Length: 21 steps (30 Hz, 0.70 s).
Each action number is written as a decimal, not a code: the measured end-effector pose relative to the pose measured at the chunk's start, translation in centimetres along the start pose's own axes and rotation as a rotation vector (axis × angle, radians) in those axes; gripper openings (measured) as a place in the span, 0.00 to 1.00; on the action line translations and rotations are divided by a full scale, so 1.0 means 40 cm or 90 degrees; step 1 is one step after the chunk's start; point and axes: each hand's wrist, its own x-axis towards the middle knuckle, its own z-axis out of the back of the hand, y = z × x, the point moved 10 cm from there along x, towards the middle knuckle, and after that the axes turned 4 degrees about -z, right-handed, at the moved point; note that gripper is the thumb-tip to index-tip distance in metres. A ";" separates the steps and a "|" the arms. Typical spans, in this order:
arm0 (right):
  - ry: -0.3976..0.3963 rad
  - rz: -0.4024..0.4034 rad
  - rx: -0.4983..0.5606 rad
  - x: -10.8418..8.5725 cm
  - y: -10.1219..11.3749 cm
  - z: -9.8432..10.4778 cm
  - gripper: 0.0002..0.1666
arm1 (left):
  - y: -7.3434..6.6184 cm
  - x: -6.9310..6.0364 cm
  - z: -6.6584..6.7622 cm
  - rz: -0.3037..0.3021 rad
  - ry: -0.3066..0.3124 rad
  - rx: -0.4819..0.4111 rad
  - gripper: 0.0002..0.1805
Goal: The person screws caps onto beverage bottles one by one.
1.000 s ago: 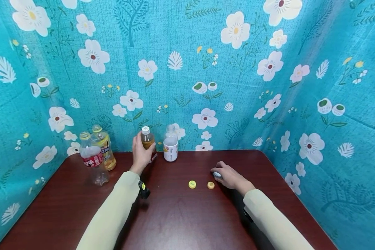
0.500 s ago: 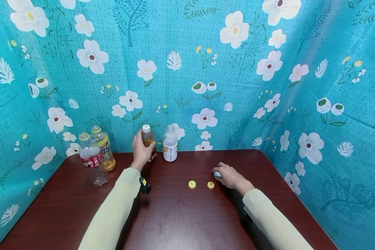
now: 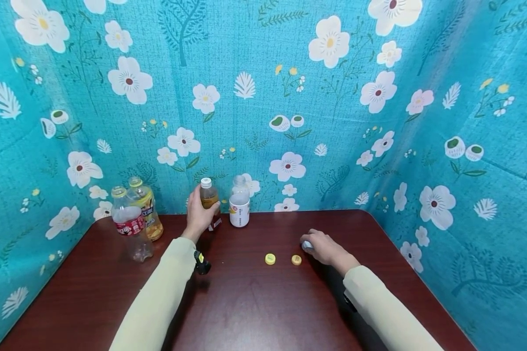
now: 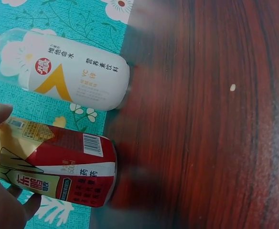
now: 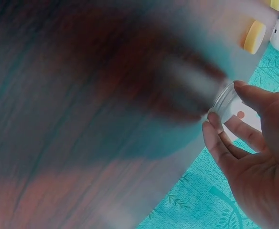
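Observation:
At the back of the table my left hand (image 3: 197, 214) grips a drink bottle (image 3: 209, 199) with a white screw cap and a red and gold label. The bottle stands upright. Beside it, to the right, is a capless clear bottle (image 3: 239, 207) with a white label, untouched. In the left wrist view the labels of the gripped bottle (image 4: 58, 164) and the white-labelled bottle (image 4: 77, 71) show closely. On the right, my right hand (image 3: 325, 246) pinches a pale bottle cap (image 3: 306, 244) low over the tabletop. Thumb and fingertips hold the cap's (image 5: 224, 98) rim in the right wrist view.
Left of my left hand stand a capless bottle with a red label (image 3: 131, 226) and a capless bottle with a yellow label (image 3: 149, 207). A yellow cap (image 3: 270, 259) and an orange-yellow cap (image 3: 296, 260) lie mid-table. A flowered blue curtain (image 3: 263, 136) borders the dark table (image 3: 254, 302).
My right hand has shifted slightly to the right with the pale cap. My left hand has stayed almost still on the bottle.

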 end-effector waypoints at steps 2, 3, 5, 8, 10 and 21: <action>-0.001 0.010 0.002 -0.002 0.000 0.001 0.15 | -0.001 -0.002 0.002 -0.004 0.009 0.003 0.47; -0.004 0.015 0.002 -0.002 0.000 0.002 0.15 | -0.002 -0.003 0.003 -0.007 0.014 0.005 0.47; -0.008 0.020 0.005 -0.004 -0.002 0.005 0.15 | -0.007 -0.006 0.007 -0.012 0.022 0.007 0.48; -0.015 0.032 0.008 -0.005 -0.004 0.010 0.15 | -0.013 -0.011 0.017 -0.014 0.026 0.011 0.48; -0.015 0.030 0.016 -0.005 -0.009 0.011 0.15 | -0.018 -0.015 0.025 -0.014 0.026 0.016 0.48; -0.027 0.028 0.049 -0.010 -0.018 0.027 0.18 | -0.046 -0.042 0.069 -0.049 -0.006 0.039 0.44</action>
